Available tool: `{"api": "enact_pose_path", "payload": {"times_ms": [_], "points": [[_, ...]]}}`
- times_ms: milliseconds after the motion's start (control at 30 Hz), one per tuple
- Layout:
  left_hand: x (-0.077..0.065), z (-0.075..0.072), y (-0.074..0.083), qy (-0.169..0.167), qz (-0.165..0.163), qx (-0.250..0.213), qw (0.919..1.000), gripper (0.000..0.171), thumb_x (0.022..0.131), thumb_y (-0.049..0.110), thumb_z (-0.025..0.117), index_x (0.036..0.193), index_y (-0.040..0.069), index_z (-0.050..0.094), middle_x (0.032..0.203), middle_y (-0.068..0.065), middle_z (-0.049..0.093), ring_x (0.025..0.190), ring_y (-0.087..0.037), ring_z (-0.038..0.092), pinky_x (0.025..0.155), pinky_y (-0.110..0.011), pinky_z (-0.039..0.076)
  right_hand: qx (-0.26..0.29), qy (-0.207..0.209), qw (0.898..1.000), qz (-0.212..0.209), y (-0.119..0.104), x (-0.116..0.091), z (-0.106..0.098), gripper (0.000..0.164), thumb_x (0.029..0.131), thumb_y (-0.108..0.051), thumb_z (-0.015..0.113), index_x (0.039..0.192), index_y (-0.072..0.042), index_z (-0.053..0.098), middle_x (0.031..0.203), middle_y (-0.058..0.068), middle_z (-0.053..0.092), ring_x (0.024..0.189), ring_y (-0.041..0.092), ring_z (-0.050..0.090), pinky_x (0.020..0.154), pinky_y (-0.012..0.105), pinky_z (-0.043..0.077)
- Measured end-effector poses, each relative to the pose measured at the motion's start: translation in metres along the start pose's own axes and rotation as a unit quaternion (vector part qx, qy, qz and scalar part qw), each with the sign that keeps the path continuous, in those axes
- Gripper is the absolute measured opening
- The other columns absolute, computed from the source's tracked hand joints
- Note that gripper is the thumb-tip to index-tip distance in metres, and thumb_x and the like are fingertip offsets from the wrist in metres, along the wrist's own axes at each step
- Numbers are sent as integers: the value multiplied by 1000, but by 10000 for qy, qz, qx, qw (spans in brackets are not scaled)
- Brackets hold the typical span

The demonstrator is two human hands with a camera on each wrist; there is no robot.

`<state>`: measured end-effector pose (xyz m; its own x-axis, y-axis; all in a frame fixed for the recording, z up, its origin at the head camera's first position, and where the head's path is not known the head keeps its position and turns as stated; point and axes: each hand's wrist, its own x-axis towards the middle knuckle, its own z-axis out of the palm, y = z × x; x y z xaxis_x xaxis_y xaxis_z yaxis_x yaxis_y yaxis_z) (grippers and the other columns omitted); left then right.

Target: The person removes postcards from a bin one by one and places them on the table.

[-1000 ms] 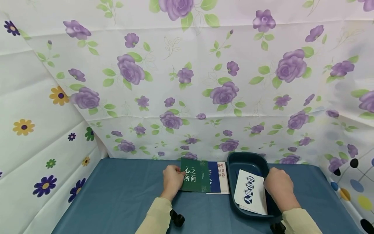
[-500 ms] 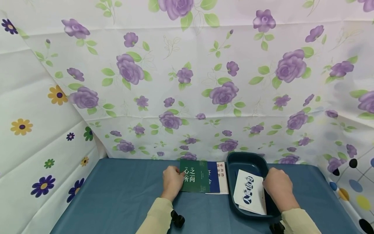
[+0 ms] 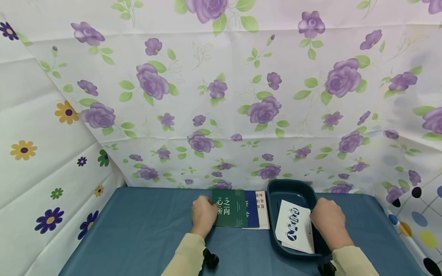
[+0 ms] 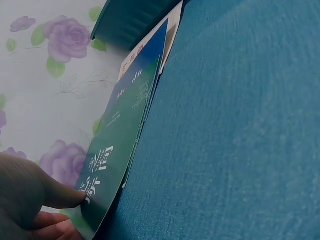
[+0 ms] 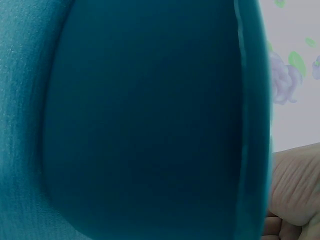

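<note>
At the back of the table my left hand (image 3: 203, 214) pinches the left edge of a green booklet (image 3: 230, 212) with white characters. In the left wrist view the thumb presses on the cover of the green booklet (image 4: 117, 135), and the fingers are beneath its edge. The green booklet overlaps a blue booklet (image 3: 253, 214), which overlaps a cream booklet (image 3: 263, 214). My right hand (image 3: 328, 222) is curled at the right rim of the dark teal tray (image 3: 279, 243). It appears to grip the right edge of a white booklet (image 3: 293, 226); its fingertips are mostly hidden.
Another white sheet or booklet (image 3: 288, 244) shows under the white one inside the tray. A blue cloth (image 3: 155, 234) covers the table. Flower-patterned sheets (image 3: 221, 96) hang behind and at both sides. The tray wall (image 5: 150, 125) fills much of the right wrist view.
Both hands, the booklets and the tray keep their places relative to one another. Only the head view has shifted very slightly.
</note>
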<state>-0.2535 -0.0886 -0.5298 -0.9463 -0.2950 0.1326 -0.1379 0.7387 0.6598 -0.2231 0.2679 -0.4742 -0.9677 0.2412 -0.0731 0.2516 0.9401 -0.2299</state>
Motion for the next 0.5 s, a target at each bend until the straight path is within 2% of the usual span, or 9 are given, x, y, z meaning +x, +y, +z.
{"api": "enact_pose_path", "payload": {"times_ms": [100,333,500], "points": [[0,0,0,41,26,79,10000,46,80,19,71,53,20,34,48,6,21,43,-13,23,42,-31,19,-18,-14,10000,-10,1,0,1,16,81,-9,58,82,6,61,65,12,54,55,23,50,46,38,42],[0,2,1,-3,21,276,9996,47,80,19,70,53,20,32,46,7,21,41,-14,27,42,-31,21,-35,-10,10000,-25,1,0,1,17,81,-9,57,83,7,61,67,14,55,56,23,51,46,39,43],[1,2,1,-23,93,503,9987,44,81,18,70,53,19,36,45,3,32,41,-15,38,43,-32,26,-51,20,10000,-40,1,1,0,17,81,-10,58,83,7,60,67,14,55,55,23,51,46,40,43]]}}
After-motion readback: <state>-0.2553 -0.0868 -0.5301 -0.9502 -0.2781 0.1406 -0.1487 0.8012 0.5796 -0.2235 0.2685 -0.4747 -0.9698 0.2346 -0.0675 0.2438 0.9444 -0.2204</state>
